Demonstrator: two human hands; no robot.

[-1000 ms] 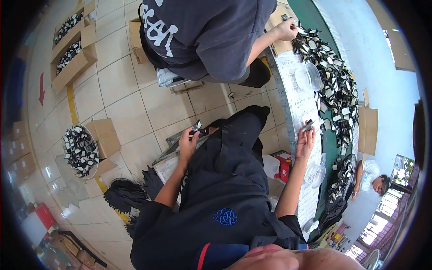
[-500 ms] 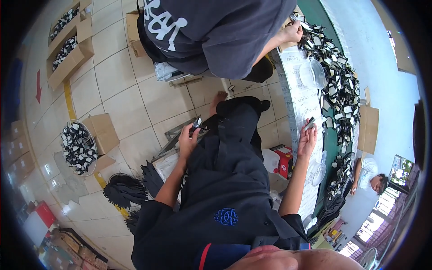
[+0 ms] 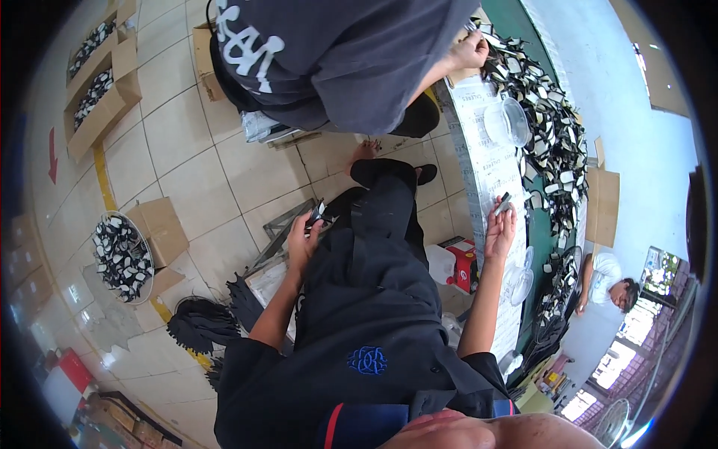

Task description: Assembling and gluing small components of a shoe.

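My left hand (image 3: pixel 301 236) is closed around a small black-and-white strap piece (image 3: pixel 317 215), held up at the left of my lap. My right hand (image 3: pixel 499 233), palm turned up over the table edge, grips a short silver-grey stick with a black end (image 3: pixel 502 203) between thumb and fingers. Beside it runs the table's paper-covered edge (image 3: pixel 490 170). Farther along the table lies a long heap of black-and-white strap pieces (image 3: pixel 552 142), like those in my left hand.
A co-worker in a dark shirt (image 3: pixel 351 56) sits ahead, one hand (image 3: pixel 470 49) at the heap. Clear plastic tubs (image 3: pixel 514 123) stand on the table. Left on the floor are a round basket of pieces (image 3: pixel 152 258), open cartons (image 3: pixel 127 101) and dark gloves (image 3: pixel 196 323).
The whole view has shifted slightly left. Both hands keep their grips and have barely moved; the piece in my left hand is tilted a little differently.
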